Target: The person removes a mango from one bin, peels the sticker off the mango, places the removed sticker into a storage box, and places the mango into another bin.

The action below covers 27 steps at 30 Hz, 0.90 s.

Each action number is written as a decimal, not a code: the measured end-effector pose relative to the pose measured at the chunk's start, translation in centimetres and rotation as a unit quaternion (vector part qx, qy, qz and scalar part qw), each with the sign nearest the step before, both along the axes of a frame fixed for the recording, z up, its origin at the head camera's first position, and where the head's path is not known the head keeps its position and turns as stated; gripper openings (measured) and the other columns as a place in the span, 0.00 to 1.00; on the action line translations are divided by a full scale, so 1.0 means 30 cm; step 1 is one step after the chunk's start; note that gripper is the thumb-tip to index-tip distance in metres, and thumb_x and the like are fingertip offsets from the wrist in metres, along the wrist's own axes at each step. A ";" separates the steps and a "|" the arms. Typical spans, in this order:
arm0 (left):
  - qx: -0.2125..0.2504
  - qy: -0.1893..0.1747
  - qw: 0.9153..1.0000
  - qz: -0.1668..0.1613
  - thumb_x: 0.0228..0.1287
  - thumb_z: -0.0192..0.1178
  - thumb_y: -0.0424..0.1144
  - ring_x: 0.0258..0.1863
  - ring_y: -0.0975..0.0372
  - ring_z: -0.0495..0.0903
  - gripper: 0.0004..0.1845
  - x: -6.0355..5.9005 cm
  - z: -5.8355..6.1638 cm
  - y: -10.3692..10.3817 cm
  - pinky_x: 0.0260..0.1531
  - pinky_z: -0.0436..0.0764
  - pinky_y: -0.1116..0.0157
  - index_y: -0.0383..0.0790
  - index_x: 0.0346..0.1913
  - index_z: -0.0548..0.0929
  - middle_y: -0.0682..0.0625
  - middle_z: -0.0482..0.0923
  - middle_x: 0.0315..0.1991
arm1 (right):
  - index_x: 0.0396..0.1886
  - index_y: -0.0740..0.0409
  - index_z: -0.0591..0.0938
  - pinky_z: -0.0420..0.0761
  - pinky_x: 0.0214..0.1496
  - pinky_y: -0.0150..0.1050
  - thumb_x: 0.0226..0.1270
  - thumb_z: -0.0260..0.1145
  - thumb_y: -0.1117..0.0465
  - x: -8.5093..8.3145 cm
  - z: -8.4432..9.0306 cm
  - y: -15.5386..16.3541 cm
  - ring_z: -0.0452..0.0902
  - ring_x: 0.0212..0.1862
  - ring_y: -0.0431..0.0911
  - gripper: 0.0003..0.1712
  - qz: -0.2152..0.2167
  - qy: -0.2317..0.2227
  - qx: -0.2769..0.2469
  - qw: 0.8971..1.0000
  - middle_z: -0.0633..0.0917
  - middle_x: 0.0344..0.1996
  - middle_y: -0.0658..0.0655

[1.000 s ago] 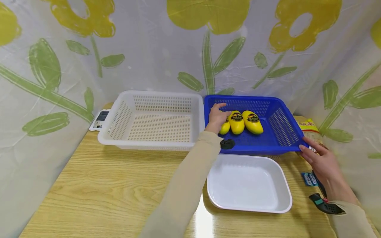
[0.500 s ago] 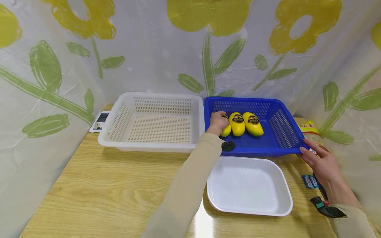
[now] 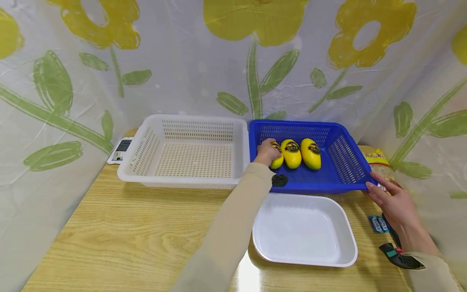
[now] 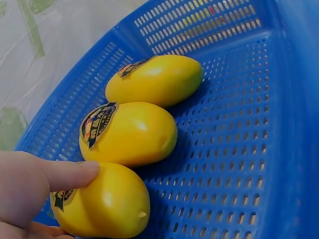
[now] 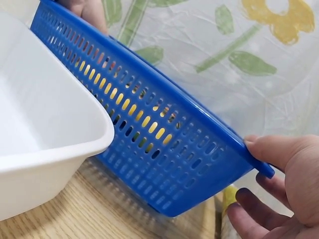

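Note:
Three yellow mangoes with dark stickers lie side by side in a blue plastic basket (image 3: pixel 332 182). My left hand (image 3: pixel 267 152) grips the leftmost mango (image 3: pixel 278 163); in the left wrist view the thumb (image 4: pixel 75 174) presses on its top and the other fingers go down its far side, mostly hidden. Beside it are the middle mango (image 3: pixel 292 158) and the right mango (image 3: pixel 311 156). At the basket's front right corner, my right hand (image 3: pixel 395 205) pinches the rim, thumb on top and fingers underneath, as the right wrist view shows (image 5: pixel 299 174).
Left of the blue basket stands a white perforated basket (image 3: pixel 195 178). A white tray (image 3: pixel 303 231) sits in front of the blue one. On the right are a clear food bag (image 3: pixel 379 160) and small blue packets (image 3: pixel 378 224). A flowered curtain (image 3: pixel 182 73) hangs behind.
My left hand has come down onto the leftmost mango and its fingers have closed round it. The right mango has turned a little. My right hand stays at the basket corner.

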<state>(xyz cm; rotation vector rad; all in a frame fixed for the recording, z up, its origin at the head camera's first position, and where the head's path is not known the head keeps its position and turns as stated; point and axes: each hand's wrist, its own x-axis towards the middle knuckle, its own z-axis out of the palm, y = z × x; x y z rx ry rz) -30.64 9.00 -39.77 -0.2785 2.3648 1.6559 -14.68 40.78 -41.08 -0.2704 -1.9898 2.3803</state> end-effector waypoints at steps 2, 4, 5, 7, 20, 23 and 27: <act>-0.003 -0.006 1.000 -0.008 0.57 0.66 0.22 0.71 0.52 0.57 0.34 -0.007 -0.003 0.001 0.58 0.75 0.57 0.45 0.67 0.74 0.45 0.68 0.67 | 0.59 0.48 0.82 0.82 0.45 0.29 0.67 0.65 0.66 0.000 -0.001 0.001 0.84 0.42 0.36 0.21 0.003 0.003 0.004 1.000 0.75 0.48 0.43; 0.002 -0.009 1.000 -0.012 0.58 0.66 0.22 0.72 0.53 0.55 0.35 -0.013 -0.006 0.002 0.57 0.76 0.57 0.47 0.68 0.73 0.46 0.66 0.69 | 0.60 0.48 0.81 0.82 0.45 0.29 0.67 0.66 0.65 0.001 -0.001 0.002 0.84 0.42 0.36 0.22 0.004 0.002 0.008 1.000 0.74 0.49 0.43; 0.007 -0.007 1.000 -0.011 0.58 0.66 0.23 0.72 0.53 0.56 0.35 -0.015 -0.006 0.001 0.57 0.76 0.57 0.48 0.68 0.73 0.46 0.65 0.69 | 0.61 0.48 0.81 0.82 0.45 0.29 0.67 0.66 0.65 0.001 -0.001 0.003 0.84 0.43 0.36 0.22 0.005 0.002 0.010 1.000 0.74 0.49 0.43; 0.022 0.002 1.000 -0.009 0.59 0.66 0.24 0.73 0.53 0.54 0.35 -0.019 -0.007 0.001 0.58 0.76 0.57 0.50 0.69 0.73 0.46 0.64 0.70 | 0.61 0.48 0.81 0.82 0.45 0.29 0.67 0.66 0.65 0.001 -0.002 0.004 0.84 0.42 0.36 0.23 0.006 0.003 0.009 1.000 0.74 0.49 0.43; 0.130 0.052 0.990 0.020 0.61 0.67 0.29 0.61 0.49 0.68 0.25 -0.016 -0.003 -0.004 0.51 0.79 0.57 0.49 0.60 0.80 0.41 0.61 0.67 | 0.52 0.48 0.85 0.83 0.43 0.31 0.68 0.63 0.70 0.001 -0.004 0.009 0.84 0.41 0.37 0.18 0.010 0.017 -0.014 1.000 0.77 0.47 0.43; 0.144 0.048 0.988 0.024 0.61 0.67 0.29 0.61 0.49 0.68 0.25 -0.017 -0.003 -0.008 0.52 0.79 0.56 0.49 0.61 0.80 0.41 0.59 0.68 | 0.54 0.49 0.84 0.83 0.43 0.32 0.68 0.64 0.69 0.001 -0.002 0.005 0.84 0.41 0.37 0.18 0.010 0.017 -0.011 1.000 0.76 0.48 0.43; 0.155 0.043 0.987 0.027 0.61 0.66 0.28 0.60 0.49 0.70 0.25 -0.017 -0.001 -0.009 0.52 0.79 0.57 0.48 0.61 0.80 0.41 0.57 0.68 | 0.54 0.49 0.85 0.83 0.43 0.32 0.68 0.64 0.69 -0.003 -0.003 0.004 0.84 0.41 0.36 0.18 0.011 0.019 -0.006 1.000 0.76 0.48 0.43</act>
